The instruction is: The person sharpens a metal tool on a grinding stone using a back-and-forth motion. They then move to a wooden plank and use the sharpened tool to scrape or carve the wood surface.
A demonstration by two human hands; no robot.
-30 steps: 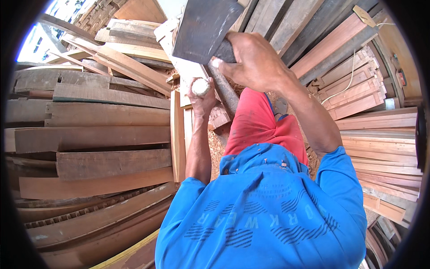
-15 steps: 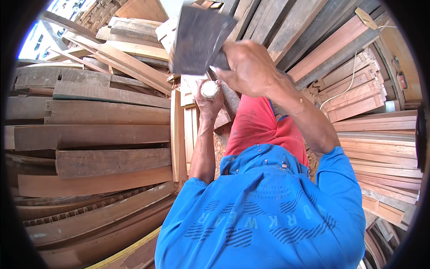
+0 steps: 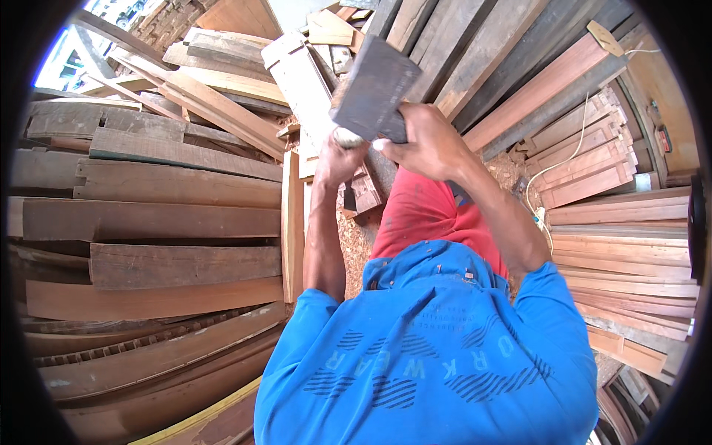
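In my left hand (image 3: 341,162), fingers closed, stands a chisel with a pale, round, battered handle end (image 3: 345,137). Its dark blade shows below the fist, against a reddish-brown wooden piece (image 3: 368,194). My right hand (image 3: 430,141) is wrapped round the grip of a mallet with a dark, blocky rectangular head (image 3: 377,89). The head is right over the chisel's end and covers part of it; whether they touch I cannot tell. The blade's tip is hard to make out.
Stacked brown boards (image 3: 185,222) fill the left side. Dark beams (image 3: 482,52) lean at the far right, beside panelled wooden pieces (image 3: 593,152) crossed by a pale cord (image 3: 567,159). A pale plank (image 3: 300,81) lies beyond my hands. Wood shavings (image 3: 356,245) cover the floor by my legs.
The mallet has come down and slightly right, from a blurred raised position to the chisel's end. My left hand keeps its hold, and the chisel's handle end is now partly covered.
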